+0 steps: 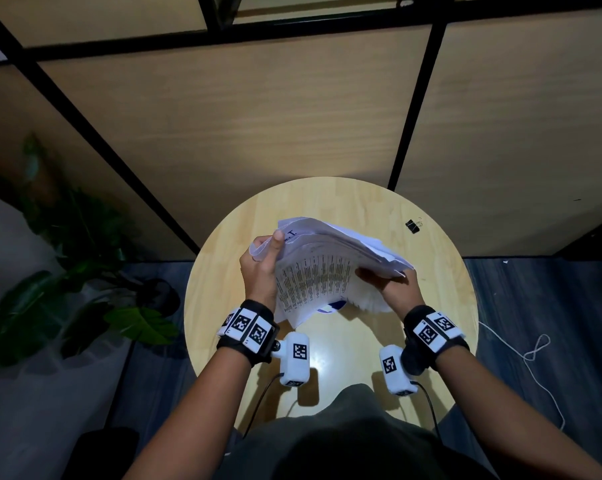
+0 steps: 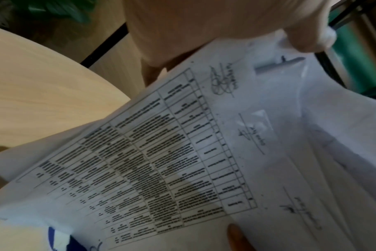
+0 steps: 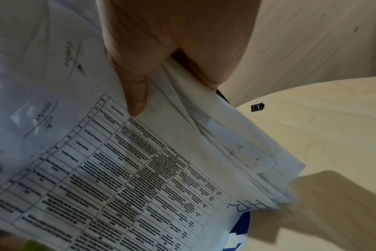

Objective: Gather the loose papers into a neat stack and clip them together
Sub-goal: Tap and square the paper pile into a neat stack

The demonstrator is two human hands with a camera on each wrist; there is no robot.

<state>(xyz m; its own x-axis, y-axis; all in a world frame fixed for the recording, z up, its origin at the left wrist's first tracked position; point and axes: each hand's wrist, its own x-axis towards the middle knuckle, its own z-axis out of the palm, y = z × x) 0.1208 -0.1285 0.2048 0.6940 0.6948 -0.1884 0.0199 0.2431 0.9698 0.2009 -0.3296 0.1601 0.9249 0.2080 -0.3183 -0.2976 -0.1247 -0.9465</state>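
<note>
Gripping the gathered papers [image 1: 330, 268] above the round table [image 1: 441, 306], left hand [image 1: 261, 268] and right hand [image 1: 395, 289] square ragged edges (binder clip [image 1: 412, 226] lies untouched, well apart).

The papers [image 1: 330, 268] are held above the middle of the round surface [image 1: 369, 202], between the two hands. The left hand [image 1: 261, 268] grips their left edge; the right hand [image 1: 393, 285] grips their right edge. The binder clip [image 1: 412, 226] lies on the surface at its far right, well apart from the papers. A plant [image 1: 67, 271] stands on the floor left of the surface, and wall panels [image 1: 258, 116] rise behind it.
</note>
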